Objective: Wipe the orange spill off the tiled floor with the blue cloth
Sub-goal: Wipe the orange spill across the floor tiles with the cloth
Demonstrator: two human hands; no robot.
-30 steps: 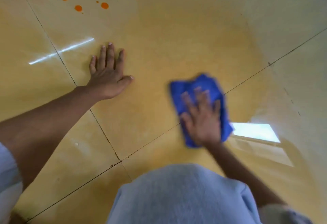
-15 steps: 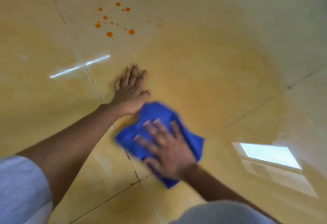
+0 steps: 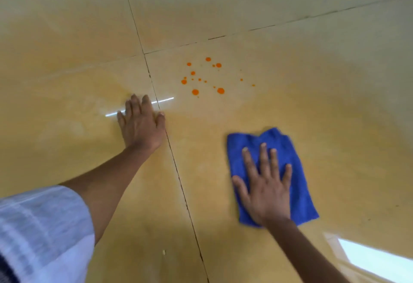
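We brace our left hand point(image 3: 143, 126) flat on the floor point(image 3: 67, 37) for balance, while our right hand point(image 3: 266, 189) presses the cloth point(image 3: 290, 148) flat-fingered, short of the orange drops point(image 3: 202, 76).

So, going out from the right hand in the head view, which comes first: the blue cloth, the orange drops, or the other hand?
1. Blue cloth: directly under the right hand, touching.
2. Orange drops: ahead, to its left.
3. Left hand: flat on the floor across the grout line; too close to the drops to rank surely.
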